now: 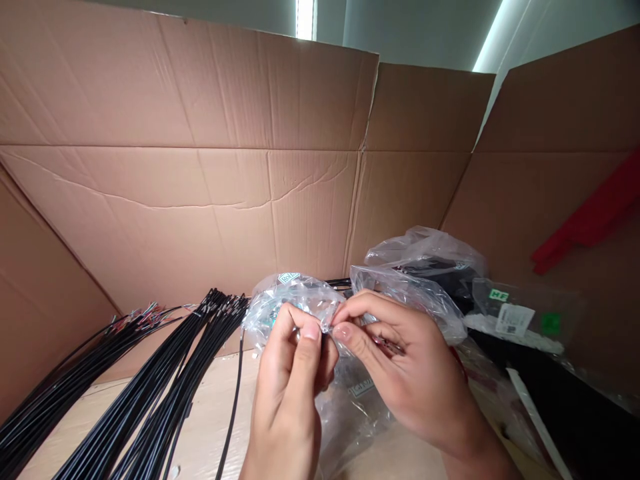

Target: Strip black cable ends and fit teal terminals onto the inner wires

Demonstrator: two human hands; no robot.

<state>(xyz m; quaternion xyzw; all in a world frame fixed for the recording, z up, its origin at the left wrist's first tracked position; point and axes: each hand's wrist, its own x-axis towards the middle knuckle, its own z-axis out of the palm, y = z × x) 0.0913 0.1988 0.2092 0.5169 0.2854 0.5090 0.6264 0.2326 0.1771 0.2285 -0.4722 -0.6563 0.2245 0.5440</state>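
Observation:
My left hand (295,380) and my right hand (400,367) meet in the middle of the view, fingertips almost touching. Between them is a tiny whitish, shiny piece (325,327), too small to name. The left thumb and bent index finger are pressed together beside it; the right thumb and index finger pinch at its other side. Under the curled right fingers lies a thin dark metal tool (389,345), mostly hidden, its kind unclear. Just behind the hands sits a clear plastic bag (300,290) with small parts inside.
Bundles of black cables (150,393) lie left, some with coloured wire ends (143,319). One single cable (235,400) runs nearby. More clear bags (425,247) and a labelled bag of white parts (515,330) stand right. Cardboard walls (225,173) enclose the wooden tabletop (215,413). Red cloth (590,220) hangs right.

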